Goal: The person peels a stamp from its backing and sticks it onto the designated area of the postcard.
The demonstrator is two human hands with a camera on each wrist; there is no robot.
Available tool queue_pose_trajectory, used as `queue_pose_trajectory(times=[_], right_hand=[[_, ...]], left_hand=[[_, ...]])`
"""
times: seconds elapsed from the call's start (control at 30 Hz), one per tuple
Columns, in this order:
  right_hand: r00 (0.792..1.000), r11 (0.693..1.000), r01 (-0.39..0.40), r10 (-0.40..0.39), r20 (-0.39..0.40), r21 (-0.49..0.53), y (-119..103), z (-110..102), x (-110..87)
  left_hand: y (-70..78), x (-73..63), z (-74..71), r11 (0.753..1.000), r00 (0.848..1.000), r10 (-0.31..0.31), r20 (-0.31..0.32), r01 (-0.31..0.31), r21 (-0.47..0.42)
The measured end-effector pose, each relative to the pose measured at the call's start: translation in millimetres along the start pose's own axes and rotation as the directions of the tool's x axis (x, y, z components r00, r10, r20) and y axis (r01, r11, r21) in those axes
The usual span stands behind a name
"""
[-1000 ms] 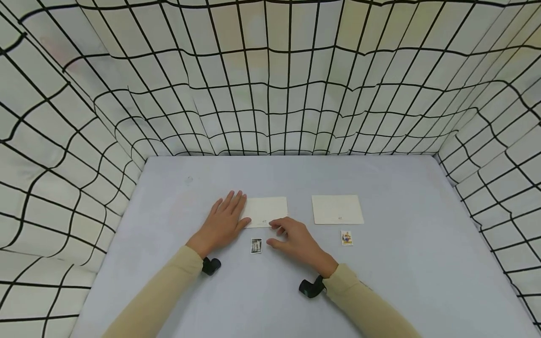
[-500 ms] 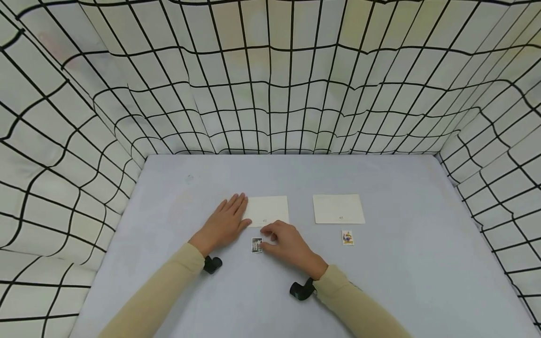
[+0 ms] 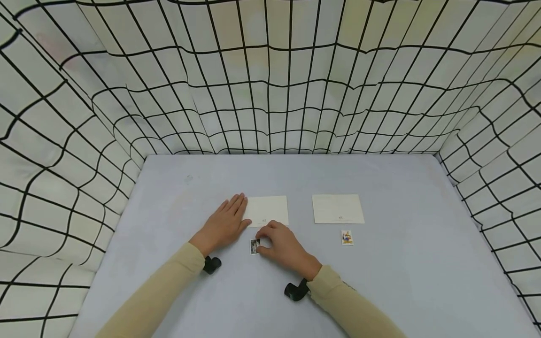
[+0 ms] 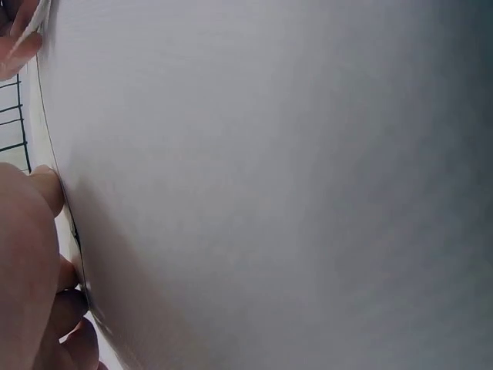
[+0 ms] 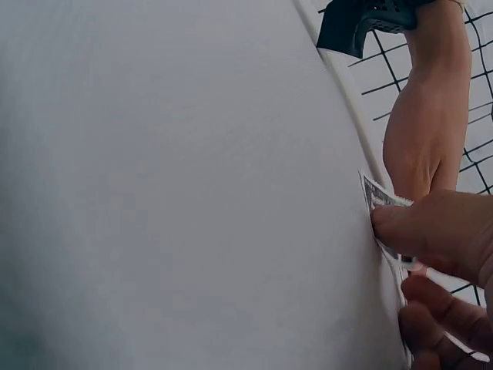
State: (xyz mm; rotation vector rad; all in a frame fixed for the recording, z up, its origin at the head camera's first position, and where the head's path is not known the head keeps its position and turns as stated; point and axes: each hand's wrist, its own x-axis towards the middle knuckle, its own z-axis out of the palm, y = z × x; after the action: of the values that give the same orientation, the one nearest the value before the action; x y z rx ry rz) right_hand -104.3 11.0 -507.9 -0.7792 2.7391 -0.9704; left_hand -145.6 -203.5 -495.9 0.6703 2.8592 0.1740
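Note:
My left hand (image 3: 224, 223) lies with straight fingers on the left edge of a white envelope (image 3: 270, 209); its thumb reaches the near-left corner. Just below that envelope, my right hand (image 3: 285, 246) pinches a small black-and-white postage stamp (image 3: 254, 247) by its right side. In the right wrist view the stamp (image 5: 376, 190) stands tilted off the table, with the thumb across its printed face. Its perforated edge shows, while its right part is hidden by the fingers. At the left border of the left wrist view, part of my left hand (image 4: 27, 262) appears.
A second white envelope (image 3: 338, 210) lies to the right, with a colourful stamp (image 3: 347, 237) just below it. Both rest on a table (image 3: 414, 263) covered in pale cloth. White walls with black netting (image 3: 287, 94) enclose the back and sides.
My right hand has moved left and slightly down to the black-and-white stamp and taken hold of it. My left hand has stayed nearly still on the envelope.

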Motion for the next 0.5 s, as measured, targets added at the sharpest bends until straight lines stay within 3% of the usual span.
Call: queue_pose_trajectory(times=[0.5], right_hand=[[0.995, 0.993, 0.075, -0.080, 0.051, 0.093, 3.5, 1.9, 3.8]], left_hand=[[-0.2, 0.0, 1.6, 1.000, 1.000, -0.007, 0.004, 0.007, -0.003]])
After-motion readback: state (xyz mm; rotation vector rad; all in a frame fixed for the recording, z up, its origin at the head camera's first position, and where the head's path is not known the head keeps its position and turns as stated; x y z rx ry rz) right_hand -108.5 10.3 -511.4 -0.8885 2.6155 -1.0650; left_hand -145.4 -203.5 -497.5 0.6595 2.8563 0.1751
